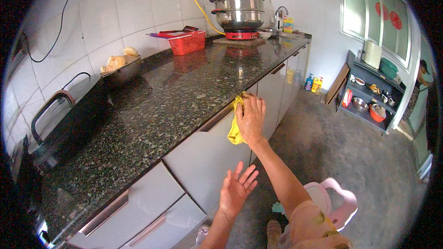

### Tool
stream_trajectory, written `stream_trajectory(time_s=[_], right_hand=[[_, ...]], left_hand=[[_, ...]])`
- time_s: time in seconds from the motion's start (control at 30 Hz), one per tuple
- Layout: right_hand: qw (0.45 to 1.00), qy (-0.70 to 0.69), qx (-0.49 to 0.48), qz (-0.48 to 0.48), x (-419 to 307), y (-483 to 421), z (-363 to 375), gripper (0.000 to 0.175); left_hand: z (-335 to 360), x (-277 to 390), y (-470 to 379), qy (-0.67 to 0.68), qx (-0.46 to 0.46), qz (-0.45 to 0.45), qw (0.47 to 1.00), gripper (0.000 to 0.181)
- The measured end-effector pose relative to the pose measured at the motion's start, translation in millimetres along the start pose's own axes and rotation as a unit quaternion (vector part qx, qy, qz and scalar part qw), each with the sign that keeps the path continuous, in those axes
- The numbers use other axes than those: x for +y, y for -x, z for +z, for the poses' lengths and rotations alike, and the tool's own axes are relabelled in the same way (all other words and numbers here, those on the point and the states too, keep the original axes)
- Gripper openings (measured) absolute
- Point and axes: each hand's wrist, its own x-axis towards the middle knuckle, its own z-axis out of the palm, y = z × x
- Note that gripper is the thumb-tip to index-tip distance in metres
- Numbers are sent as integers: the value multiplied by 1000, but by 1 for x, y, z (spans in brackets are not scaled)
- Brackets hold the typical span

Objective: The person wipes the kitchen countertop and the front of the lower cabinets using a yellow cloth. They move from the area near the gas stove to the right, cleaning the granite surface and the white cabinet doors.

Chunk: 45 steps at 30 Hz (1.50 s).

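My right hand presses a yellow cloth against the white cabinet front, just under the edge of the dark granite countertop. The cloth lies at the right end of a recessed cabinet handle and hangs down below my fingers. Lower and closer to me, my left hand is held in the air before the cabinet, palm up, fingers apart, with nothing in it.
A black pan and a bowl of bread-like pieces stand at the counter's left. Farther back are a red plastic basket and a stacked steel steamer. A pink child's chair is beside me; a person is at far right.
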Motion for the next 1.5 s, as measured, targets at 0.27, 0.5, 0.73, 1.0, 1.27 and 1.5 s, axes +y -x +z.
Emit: stream_trajectory(time_s=[0.27,0.5,0.73,1.0,1.27,1.5], right_hand=[[990,-130,-54,-28,-53,20,-25,22],[977,-168,-67,-113,-76,32,-34,30],[998,20,-41,-30,-2,3,8,25],[995,-54,-77,-21,-4,-12,-8,17],[981,-149,-83,-90,-90,11,-36,13],[958,-236,-110,-124,-155,28,-60,13]], left_hand=[[-36,-4,-10,118,123,6,985,52],[-63,-21,-22,199,85,-27,976,41],[-41,-10,-10,199,140,-31,970,40],[-43,-15,-11,217,103,-25,970,40],[-51,2,-7,101,193,56,974,59],[-28,37,8,86,-10,188,978,76]])
